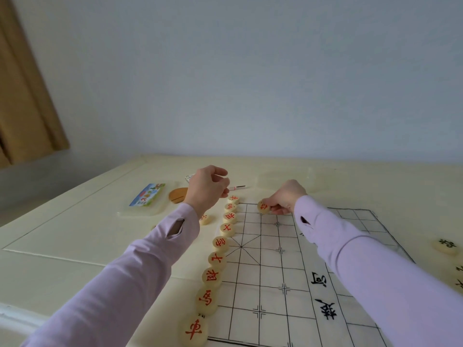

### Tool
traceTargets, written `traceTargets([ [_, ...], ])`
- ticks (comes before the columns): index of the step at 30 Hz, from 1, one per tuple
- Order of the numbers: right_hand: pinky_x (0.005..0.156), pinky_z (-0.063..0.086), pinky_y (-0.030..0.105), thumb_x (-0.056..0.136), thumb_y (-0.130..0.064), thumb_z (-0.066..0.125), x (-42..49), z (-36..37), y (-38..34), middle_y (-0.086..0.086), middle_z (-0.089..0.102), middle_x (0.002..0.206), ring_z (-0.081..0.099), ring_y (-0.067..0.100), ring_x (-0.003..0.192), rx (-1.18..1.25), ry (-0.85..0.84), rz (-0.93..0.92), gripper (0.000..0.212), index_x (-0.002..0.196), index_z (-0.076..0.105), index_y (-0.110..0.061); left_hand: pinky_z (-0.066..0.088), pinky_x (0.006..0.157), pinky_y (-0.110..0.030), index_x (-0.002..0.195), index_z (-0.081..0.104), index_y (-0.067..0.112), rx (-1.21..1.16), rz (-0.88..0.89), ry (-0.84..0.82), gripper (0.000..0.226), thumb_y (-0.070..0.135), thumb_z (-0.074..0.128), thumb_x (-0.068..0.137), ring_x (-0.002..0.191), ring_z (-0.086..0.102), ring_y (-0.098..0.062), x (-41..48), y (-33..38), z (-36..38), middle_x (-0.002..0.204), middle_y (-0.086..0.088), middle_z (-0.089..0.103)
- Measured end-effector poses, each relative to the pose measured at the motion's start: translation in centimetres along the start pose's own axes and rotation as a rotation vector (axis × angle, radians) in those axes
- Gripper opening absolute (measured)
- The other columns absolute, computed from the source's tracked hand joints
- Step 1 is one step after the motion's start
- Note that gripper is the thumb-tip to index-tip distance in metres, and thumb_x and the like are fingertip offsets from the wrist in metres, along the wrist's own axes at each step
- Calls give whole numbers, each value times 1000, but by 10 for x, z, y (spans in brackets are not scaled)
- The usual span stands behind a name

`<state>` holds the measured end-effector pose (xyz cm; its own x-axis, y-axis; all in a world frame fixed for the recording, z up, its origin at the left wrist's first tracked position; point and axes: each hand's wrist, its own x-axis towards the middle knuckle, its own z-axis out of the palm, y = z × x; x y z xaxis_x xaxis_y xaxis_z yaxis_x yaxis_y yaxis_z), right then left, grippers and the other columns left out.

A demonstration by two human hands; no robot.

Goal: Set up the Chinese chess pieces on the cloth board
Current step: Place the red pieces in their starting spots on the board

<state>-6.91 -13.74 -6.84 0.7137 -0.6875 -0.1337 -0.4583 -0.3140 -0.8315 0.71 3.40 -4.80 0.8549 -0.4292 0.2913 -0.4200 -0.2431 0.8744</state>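
A white cloth board (273, 266) with a black grid lies on the cream table. Several round pale pieces with red characters stand in a row (217, 259) along its left edge. My right hand (285, 197) pinches one more red-marked piece (263, 206) at the board's far edge, on or just above the grid. My left hand (208, 189) hovers above the far end of the row with its fingers curled; I see nothing in it. One loose red piece (206, 219) lies off the board beside my left wrist.
A dark-marked piece (445, 246) and parts of others lie off the board at the right edge. At the far left sit a colourful packet (147, 195) on a clear case, a brown disc (178, 194) and a pen (238, 188). A wall stands behind the table.
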Motion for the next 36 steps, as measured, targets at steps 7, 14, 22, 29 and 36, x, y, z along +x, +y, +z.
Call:
traceTargets([
  [7, 79, 58, 43, 70, -10, 80, 4, 8, -1, 12, 63, 64, 63, 27, 66, -10, -17, 23, 26, 74, 55, -4, 56, 63, -16, 107, 61, 6, 15, 0, -1, 17, 6, 56, 90, 64, 63, -13, -3, -7, -5, 80, -4, 63],
  [14, 73, 57, 35, 73, -12, 78, 4, 10, -2, 7, 59, 59, 57, 19, 51, -108, 24, 14, 27, 69, 52, -7, 54, 56, -12, 108, 59, 5, -2, -25, 5, 17, 5, 56, 91, 63, 62, -13, -6, -13, -9, 81, -3, 61],
  [22, 68, 52, 28, 71, -16, 73, -5, 16, -6, 11, 66, 85, 65, 27, 78, -204, 146, -30, 24, 70, 50, -10, 58, 76, -33, 109, 56, 12, 31, -74, 24, 19, 10, 57, 91, 68, 66, -18, -9, -18, -22, 78, -3, 64],
  [29, 60, 51, 22, 79, -15, 69, -24, 18, -18, 5, 68, 81, 64, 21, 57, -49, 109, -125, 21, 96, 70, -3, 58, 67, -23, 105, 62, 6, 68, -53, 120, 17, 3, 55, 89, 62, 62, -13, -13, -24, -59, 76, 0, 62],
  [36, 73, 57, 33, 78, -10, 70, -50, 39, -35, 7, 61, 63, 56, 21, 58, 13, -48, -211, 17, 91, 71, 3, 51, 53, -13, 102, 65, 3, 147, -122, 218, 16, 1, 57, 88, 56, 57, -12, -24, -50, -103, 69, 0, 59],
])
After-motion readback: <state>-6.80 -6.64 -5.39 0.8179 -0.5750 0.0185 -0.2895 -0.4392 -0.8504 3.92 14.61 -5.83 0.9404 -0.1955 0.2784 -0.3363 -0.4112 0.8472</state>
